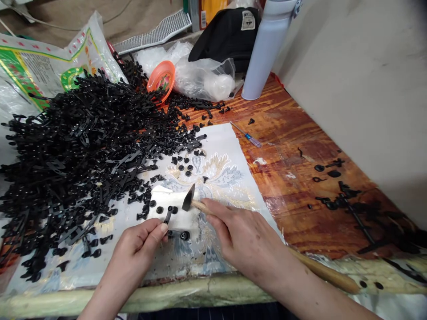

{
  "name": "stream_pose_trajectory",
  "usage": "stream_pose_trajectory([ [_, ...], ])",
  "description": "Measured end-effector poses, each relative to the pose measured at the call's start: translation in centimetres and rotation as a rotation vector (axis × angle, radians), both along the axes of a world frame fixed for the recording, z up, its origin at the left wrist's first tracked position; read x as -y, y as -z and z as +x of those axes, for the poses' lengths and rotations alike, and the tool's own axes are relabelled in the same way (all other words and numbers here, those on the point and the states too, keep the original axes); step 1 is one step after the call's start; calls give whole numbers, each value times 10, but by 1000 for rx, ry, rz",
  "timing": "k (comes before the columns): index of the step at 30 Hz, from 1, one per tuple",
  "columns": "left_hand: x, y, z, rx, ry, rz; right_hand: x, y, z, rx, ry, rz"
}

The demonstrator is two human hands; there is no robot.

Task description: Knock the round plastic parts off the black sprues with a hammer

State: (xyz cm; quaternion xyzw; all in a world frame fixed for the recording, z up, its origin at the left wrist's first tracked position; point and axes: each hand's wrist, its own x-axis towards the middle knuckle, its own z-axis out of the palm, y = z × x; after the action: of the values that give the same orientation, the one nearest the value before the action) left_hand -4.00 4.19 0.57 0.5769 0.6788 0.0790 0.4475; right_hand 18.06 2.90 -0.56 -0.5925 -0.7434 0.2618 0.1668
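My left hand (142,242) pinches a small black plastic part (169,214) at its lower end, over a white pad (176,198). In my right hand (240,231) is a small hammer (189,198), its dark head just above the pad and to the right of the black part. A wooden handle (327,271) shows beyond my right forearm. Small round black pieces (159,210) lie on the pad near my left fingertips. Another black part (184,235) with a round end sits at the pad's lower edge.
A large heap of black parts (83,133) covers the left side. Behind are an orange dish (161,76), a clear plastic bag (213,78), a black cap (227,35) and a pale blue bottle (265,49). A screwdriver (252,140) and dark clamp-like pieces (353,209) lie at the right.
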Motion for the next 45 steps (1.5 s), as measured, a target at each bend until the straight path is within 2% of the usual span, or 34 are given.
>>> stream_pose_trajectory([
  [6,0,-2,0,8,3,-17,-1,2,0,0,3,51],
  [12,1,0,-1,10,-2,0,-1,0,1,-4,0,13],
  [19,-2,-3,1,-82,38,-6,-1,1,0,32,0,39],
  [23,-4,-4,2,-97,47,20,-4,-10,2,1,-25,84],
  [26,-5,-5,3,-79,41,50,-6,-23,1,-123,-48,159],
  [29,-8,-8,2,-120,98,46,-6,-25,-3,-237,-123,234],
  [32,-12,-10,1,-187,167,44,-5,-17,-8,-113,-173,235],
  [35,-15,-11,0,-197,167,40,-7,-14,-10,52,-216,173],
  [37,-16,-10,0,-187,157,33,-8,-18,-8,-3,-223,164],
  [40,-18,-10,-1,-192,175,18,-7,-22,-6,-171,-155,254],
  [42,-19,-11,-1,-191,199,0,-6,-19,-7,-135,-152,303],
  [45,-21,-14,-1,-177,224,-53,-6,-12,-10,46,-209,246],
])
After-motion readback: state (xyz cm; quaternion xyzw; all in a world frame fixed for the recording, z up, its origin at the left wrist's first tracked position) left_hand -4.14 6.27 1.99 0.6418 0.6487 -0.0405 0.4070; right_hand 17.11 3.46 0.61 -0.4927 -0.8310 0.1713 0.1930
